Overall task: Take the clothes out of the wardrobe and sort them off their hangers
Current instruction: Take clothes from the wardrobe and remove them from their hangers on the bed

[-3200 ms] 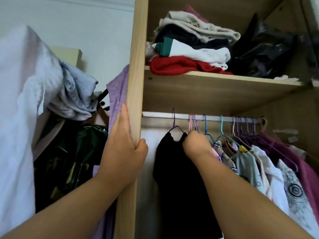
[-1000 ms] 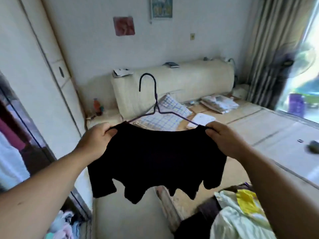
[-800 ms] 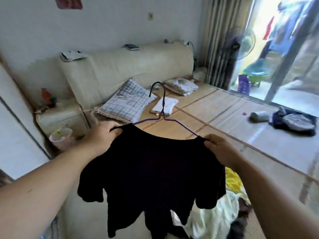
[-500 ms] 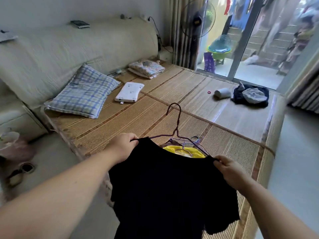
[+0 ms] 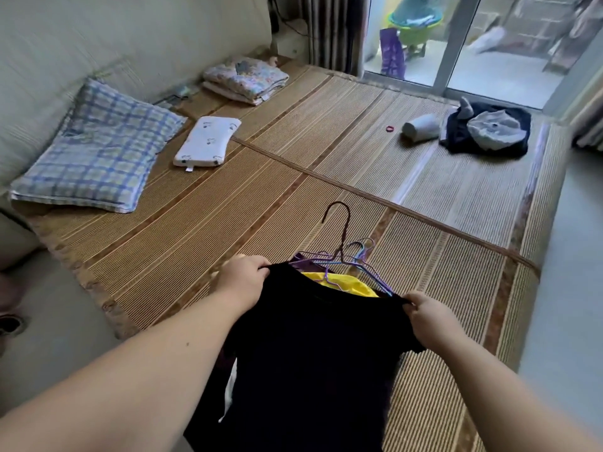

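A black top [image 5: 313, 353] hangs in the air over the near edge of the bed, spread between both hands. The left hand [image 5: 243, 278] has its fingers curled over one shoulder seam, and the right hand [image 5: 427, 316] pinches the other shoulder, set a little lower. The shoulder line runs left to right, and the top's long axis drops from the collar towards the bottom of the view, where the hem passes out of sight. The top is on a dark wire hanger [image 5: 346, 230], whose hook rises above the collar and points up and away towards the far side of the bed.

Just behind the collar, loose coloured hangers [image 5: 359, 259] and a yellow garment [image 5: 346, 283] lie on the woven bed mat [image 5: 228, 207]. Further off are a checked pillow [image 5: 98, 148], a small white pillow [image 5: 207, 141] and a dark heap of clothes [image 5: 486, 128].
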Demonstrator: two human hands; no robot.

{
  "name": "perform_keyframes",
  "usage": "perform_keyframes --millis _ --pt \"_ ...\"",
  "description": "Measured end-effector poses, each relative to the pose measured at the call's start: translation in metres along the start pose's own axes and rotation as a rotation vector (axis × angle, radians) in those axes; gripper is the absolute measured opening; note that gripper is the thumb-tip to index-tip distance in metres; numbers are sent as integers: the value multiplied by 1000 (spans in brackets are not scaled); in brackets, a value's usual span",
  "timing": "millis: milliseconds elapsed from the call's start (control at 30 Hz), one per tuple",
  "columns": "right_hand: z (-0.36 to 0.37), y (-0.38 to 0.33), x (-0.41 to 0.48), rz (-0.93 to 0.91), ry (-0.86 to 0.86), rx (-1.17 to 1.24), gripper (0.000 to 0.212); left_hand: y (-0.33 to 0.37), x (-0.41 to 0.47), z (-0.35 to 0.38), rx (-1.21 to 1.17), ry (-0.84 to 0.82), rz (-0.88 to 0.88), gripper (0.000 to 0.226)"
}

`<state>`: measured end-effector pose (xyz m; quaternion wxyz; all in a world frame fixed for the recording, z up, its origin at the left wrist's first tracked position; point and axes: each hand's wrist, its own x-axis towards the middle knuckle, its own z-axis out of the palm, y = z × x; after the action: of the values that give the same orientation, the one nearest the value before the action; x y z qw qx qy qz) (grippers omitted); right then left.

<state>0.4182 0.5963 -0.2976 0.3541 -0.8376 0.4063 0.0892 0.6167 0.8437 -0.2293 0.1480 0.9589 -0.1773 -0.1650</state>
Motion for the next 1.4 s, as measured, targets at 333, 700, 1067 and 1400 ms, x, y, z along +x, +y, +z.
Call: perform_keyframes --millis 333,700,1067,1400 --pt "45 -38 33 -58 -114 -266 60 -16 5 43 23 -149 -25 68" --pt "83 -262 -75 -818 -325 -357 59 -109 -85 -86 152 16 -14 62" --pt "154 -495 -322 -1549 -296 -312 61 -269 -311 -270 235 550 -294 69" --pt "212 -605 -587 -2064 -290 -21 51 -356 -550 -379 548 1003 -788 65"
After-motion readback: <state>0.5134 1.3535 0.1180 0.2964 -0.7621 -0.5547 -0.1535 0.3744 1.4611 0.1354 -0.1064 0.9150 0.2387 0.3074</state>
